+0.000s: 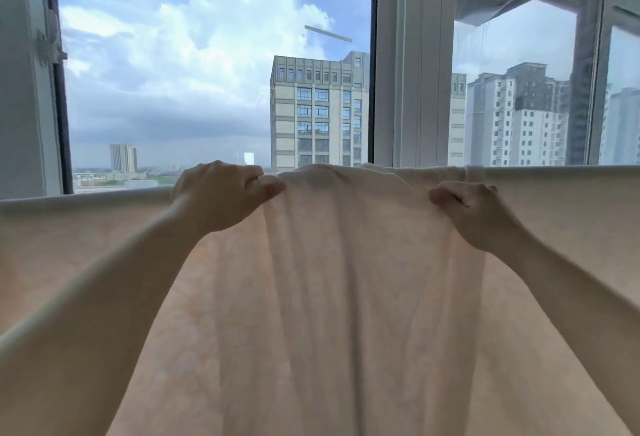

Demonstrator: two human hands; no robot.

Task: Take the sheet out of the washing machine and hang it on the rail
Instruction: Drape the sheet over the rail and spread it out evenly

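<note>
A pale cream sheet (346, 297) hangs across the whole width of the view, draped over a rail that the cloth hides. Its top fold runs level from the left edge to the right edge. In the middle a bunched part rises slightly above that line. My left hand (221, 200) pinches the bunched cloth at its left side, thumb against curled fingers. Gripping the same bunch on its right side is my right hand (474, 213), fingers curled into the fabric. The washing machine is out of view.
Just behind the sheet stands a large window (214, 71) with a thick white frame post (415, 61) right of centre. Tall buildings and cloudy sky show through the glass. A dark frame edge (60, 89) runs down the left side.
</note>
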